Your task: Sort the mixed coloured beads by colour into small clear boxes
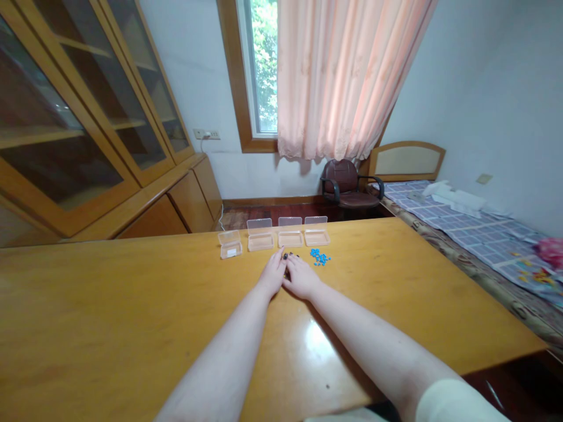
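Observation:
My left hand (pixel 273 273) and my right hand (pixel 301 275) rest side by side on the wooden table (pixel 132 305), fingers curled together over a small cluster of dark pieces (pixel 290 257) that peeks out between them. What the fingers grip is hidden. A little heap of small blue pieces (pixel 319 257) lies just right of my right hand. Beyond the hands stands a row of several open clear plastic boxes (pixel 260 238), lids up; the leftmost box (pixel 230 245) sits slightly turned.
A glass-door wooden cabinet (pixel 88 146) runs along the left wall. A dark office chair (pixel 347 184) stands under the curtained window. A bed (pixel 484 234) with a patterned cover borders the table's right side.

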A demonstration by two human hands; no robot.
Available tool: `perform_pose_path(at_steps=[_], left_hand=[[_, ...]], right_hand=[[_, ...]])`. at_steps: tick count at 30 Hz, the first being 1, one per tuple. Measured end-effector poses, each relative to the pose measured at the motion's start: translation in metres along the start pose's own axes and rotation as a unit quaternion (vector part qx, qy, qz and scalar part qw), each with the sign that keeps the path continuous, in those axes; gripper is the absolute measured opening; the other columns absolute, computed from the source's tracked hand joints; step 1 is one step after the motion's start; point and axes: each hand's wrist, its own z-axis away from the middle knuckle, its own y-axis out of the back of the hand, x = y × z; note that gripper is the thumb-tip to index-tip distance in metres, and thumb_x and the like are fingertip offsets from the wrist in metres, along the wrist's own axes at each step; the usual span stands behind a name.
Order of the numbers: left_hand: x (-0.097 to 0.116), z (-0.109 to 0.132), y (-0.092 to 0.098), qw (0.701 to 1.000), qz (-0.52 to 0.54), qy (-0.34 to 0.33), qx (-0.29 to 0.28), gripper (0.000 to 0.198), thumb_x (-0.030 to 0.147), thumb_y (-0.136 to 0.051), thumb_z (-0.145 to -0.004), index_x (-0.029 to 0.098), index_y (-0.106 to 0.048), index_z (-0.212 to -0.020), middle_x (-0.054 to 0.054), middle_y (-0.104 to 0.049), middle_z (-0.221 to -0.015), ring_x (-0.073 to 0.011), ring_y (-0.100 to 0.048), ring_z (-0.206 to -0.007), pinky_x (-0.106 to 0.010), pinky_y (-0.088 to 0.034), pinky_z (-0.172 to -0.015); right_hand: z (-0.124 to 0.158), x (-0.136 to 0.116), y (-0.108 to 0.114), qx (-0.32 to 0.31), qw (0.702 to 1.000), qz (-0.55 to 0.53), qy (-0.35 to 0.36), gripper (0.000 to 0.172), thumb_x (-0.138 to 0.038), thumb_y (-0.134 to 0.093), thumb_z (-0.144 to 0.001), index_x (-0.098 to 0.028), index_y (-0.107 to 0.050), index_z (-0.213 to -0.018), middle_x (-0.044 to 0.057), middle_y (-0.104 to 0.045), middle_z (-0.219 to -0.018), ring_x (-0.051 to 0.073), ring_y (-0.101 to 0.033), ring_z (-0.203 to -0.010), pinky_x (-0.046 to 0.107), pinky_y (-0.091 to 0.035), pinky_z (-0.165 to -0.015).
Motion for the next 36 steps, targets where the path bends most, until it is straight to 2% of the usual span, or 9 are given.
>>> perform_pose_path(at_steps=[4,10,14,17,23,29,36], left_hand=[[0.0,-0.002,-0.001,1.0,0.009,0.006,0.008,0.045,0.023,-0.036,-0.088,0.015,-0.046,-0.131,-0.012,-0.051,-0.133,-0.0197,-0.045,-0.125,-0.039,-0.031,-0.109],[0.0,-0.002,-0.002,1.0,0.014,0.014,0.016,0.043,0.03,-0.035,-0.091,0.013,-0.049,-0.128,-0.012,-0.051,-0.133,-0.0194,-0.044,-0.125,-0.037,-0.03,-0.109],[0.003,-0.002,-0.001,1.0,0.0,0.016,0.01,0.042,0.033,-0.035,-0.092,0.016,-0.05,-0.127,-0.011,-0.052,-0.132,-0.0202,-0.044,-0.126,-0.039,-0.031,-0.109],[0.005,-0.002,0.0,1.0,-0.009,0.017,0.004,0.042,0.033,-0.036,-0.092,0.016,-0.051,-0.127,-0.011,-0.053,-0.131,-0.0209,-0.045,-0.125,-0.039,-0.031,-0.108],[0.003,-0.002,-0.001,1.0,-0.025,0.011,0.005,0.04,0.031,-0.036,-0.091,0.018,-0.051,-0.127,-0.01,-0.052,-0.131,-0.0204,-0.045,-0.124,-0.039,-0.032,-0.108],[0.008,0.0,0.001,0.999,-0.035,0.019,0.0,0.042,0.032,-0.035,-0.092,0.017,-0.05,-0.127,-0.011,-0.051,-0.132,-0.0209,-0.045,-0.125,-0.04,-0.032,-0.108],[0.006,-0.001,0.001,0.999,-0.041,0.019,-0.003,0.041,0.032,-0.036,-0.091,0.018,-0.051,-0.127,-0.01,-0.052,-0.131,-0.021,-0.045,-0.124,-0.04,-0.031,-0.108]], right_hand=[[0.007,0.001,0.003,0.003,0.998,-0.027,0.061,0.049,-0.038,-0.043,-0.089,-0.011,-0.048,-0.13,0.014,-0.05,-0.134,0.02,-0.042,-0.126,0.036,-0.027,-0.109],[0.025,0.029,0.015,0.008,0.999,0.04,-0.035,0.055,-0.042,-0.042,-0.09,-0.014,-0.039,-0.138,0.013,-0.033,-0.147,0.026,-0.023,-0.137,0.05,-0.011,-0.112],[0.035,0.055,0.025,-0.072,0.994,0.068,-0.037,0.063,-0.051,-0.034,-0.091,-0.015,-0.03,-0.143,0.011,-0.026,-0.15,0.025,-0.017,-0.14,0.049,-0.008,-0.112],[0.039,0.066,0.026,-0.086,0.992,0.077,-0.059,0.068,-0.054,-0.031,-0.091,-0.014,-0.026,-0.145,0.011,-0.023,-0.151,0.025,-0.014,-0.14,0.049,-0.007,-0.113],[0.037,0.074,0.026,-0.047,0.987,0.089,-0.123,0.066,-0.053,-0.03,-0.091,-0.015,-0.025,-0.145,0.012,-0.024,-0.151,0.026,-0.014,-0.14,0.054,-0.003,-0.111],[0.029,0.072,0.027,-0.057,0.992,0.064,-0.095,0.062,-0.053,-0.03,-0.091,-0.019,-0.03,-0.143,0.009,-0.027,-0.15,0.024,-0.016,-0.14,0.053,-0.002,-0.111],[0.033,0.079,0.03,-0.042,0.986,0.073,-0.143,0.064,-0.052,-0.028,-0.091,-0.017,-0.026,-0.144,0.01,-0.023,-0.151,0.025,-0.014,-0.14,0.056,0.001,-0.11]])
